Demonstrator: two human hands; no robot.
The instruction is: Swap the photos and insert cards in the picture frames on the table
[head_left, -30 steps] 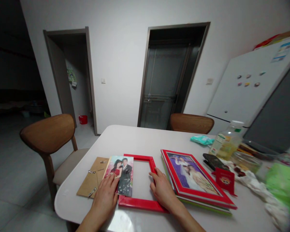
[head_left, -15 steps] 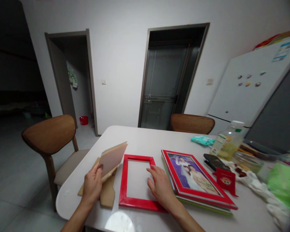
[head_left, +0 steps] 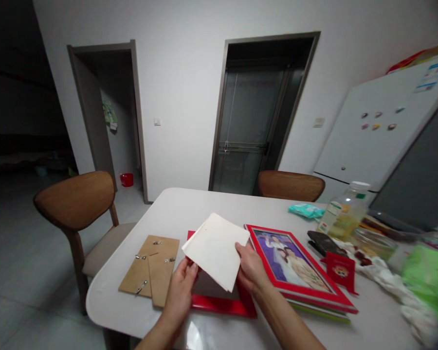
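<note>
My left hand (head_left: 182,287) and my right hand (head_left: 251,268) grip a few off-white sheets of card (head_left: 217,250) by opposite edges, tilted above the table. Under the sheets lies an upturned-edge red picture frame (head_left: 222,305), mostly covered by them and by my hands. Left of my left hand rests a brown frame backing board (head_left: 140,262) with metal clips and a stand leg. Beside my right hand is a stack of frames, the top one a red frame (head_left: 337,301) holding a photo of two people.
The white table (head_left: 156,214) also bears a bottle of yellowish liquid (head_left: 341,214), a teal packet (head_left: 306,210), a dark phone-like object (head_left: 324,243), a red pouch (head_left: 340,272) and a green bag (head_left: 428,274) at the right. Wooden chairs stand at the left (head_left: 76,199) and far side (head_left: 291,186).
The sheets have moved right, from above the backing board to over the red frame. My right hand has left the frame and now grips the sheets too.
</note>
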